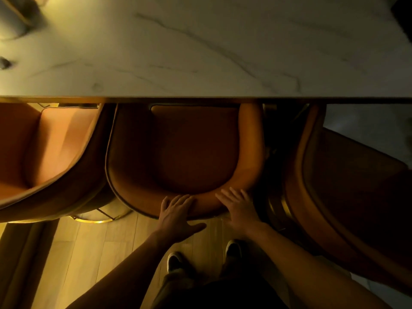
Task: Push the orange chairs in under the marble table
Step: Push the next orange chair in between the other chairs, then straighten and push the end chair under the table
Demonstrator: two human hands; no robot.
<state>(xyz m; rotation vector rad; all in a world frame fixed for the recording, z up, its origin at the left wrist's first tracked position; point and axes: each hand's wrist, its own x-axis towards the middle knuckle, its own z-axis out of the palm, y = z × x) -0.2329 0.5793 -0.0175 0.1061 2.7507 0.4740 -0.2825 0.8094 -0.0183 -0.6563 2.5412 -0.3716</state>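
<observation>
The marble table [200, 52] fills the top of the head view, its near edge running straight across. Three orange chairs stand along that edge. The middle chair [178, 152] has the front of its seat under the tabletop. My left hand [176, 212] lies flat with straight fingers on the top of that chair's curved backrest. My right hand [238, 208] lies flat beside it on the same backrest. The left chair [51, 152] and the right chair [347, 186] stand close on either side, each angled and partly under the table.
Light wooden floor [89, 253] lies below the chairs, with my two shoes [176, 262] on it. A gold chair base [100, 216] shows under the left chair. A blurred object [20, 16] sits on the table at the far left corner.
</observation>
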